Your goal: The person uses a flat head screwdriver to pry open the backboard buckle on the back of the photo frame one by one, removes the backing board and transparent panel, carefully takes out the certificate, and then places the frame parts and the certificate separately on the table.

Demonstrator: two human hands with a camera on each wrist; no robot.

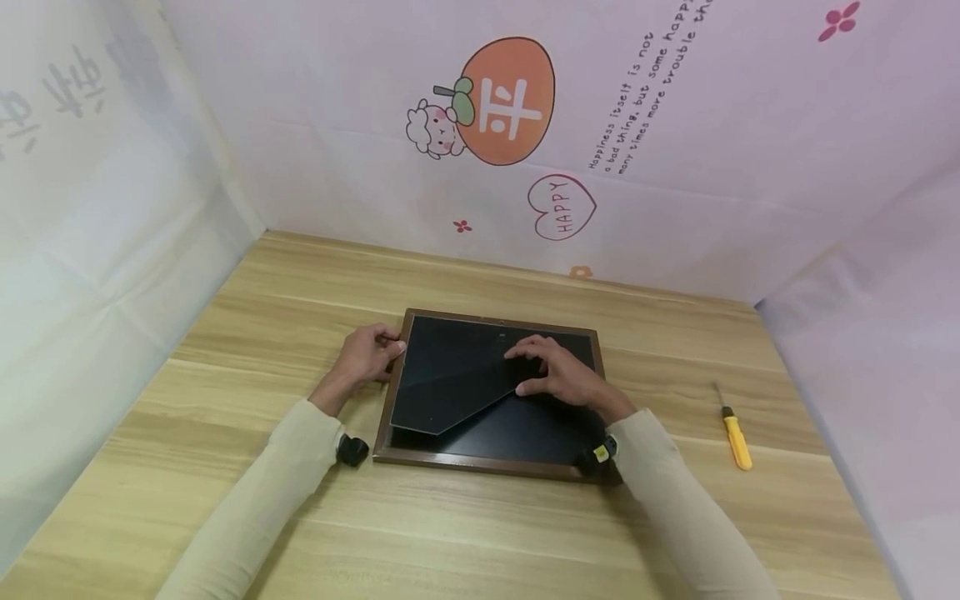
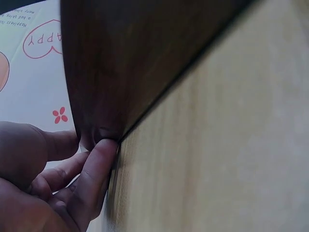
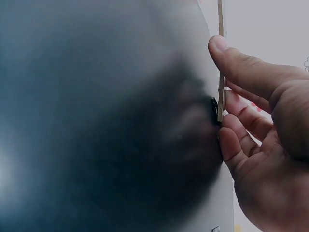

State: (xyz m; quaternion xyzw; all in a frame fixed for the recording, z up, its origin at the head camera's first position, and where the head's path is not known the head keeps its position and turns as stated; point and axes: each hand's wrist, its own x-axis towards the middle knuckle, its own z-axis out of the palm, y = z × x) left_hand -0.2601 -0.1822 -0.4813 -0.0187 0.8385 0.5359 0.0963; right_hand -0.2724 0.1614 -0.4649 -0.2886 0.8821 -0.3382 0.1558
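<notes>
A brown-rimmed picture frame (image 1: 480, 464) lies on the table with its black backing (image 1: 517, 437) facing up. Over the backing, a thin black stand flap (image 1: 450, 371) with a slanting edge is tilted up, shading the surface below. My left hand (image 1: 366, 354) grips the frame's left side; in the left wrist view its thumb and forefinger meet the brown side (image 2: 125, 63). At the flap's free end, my right hand (image 1: 558, 372) pinches the board between thumb and fingers. The right wrist view shows the flap's pale edge (image 3: 221, 96) near a small black piece (image 3: 215, 108).
A screwdriver (image 1: 737, 442) with a yellow handle lies on the wooden table (image 1: 262, 333) to the right of the frame. Printed white sheets (image 1: 337, 183) hang behind the table and on both sides.
</notes>
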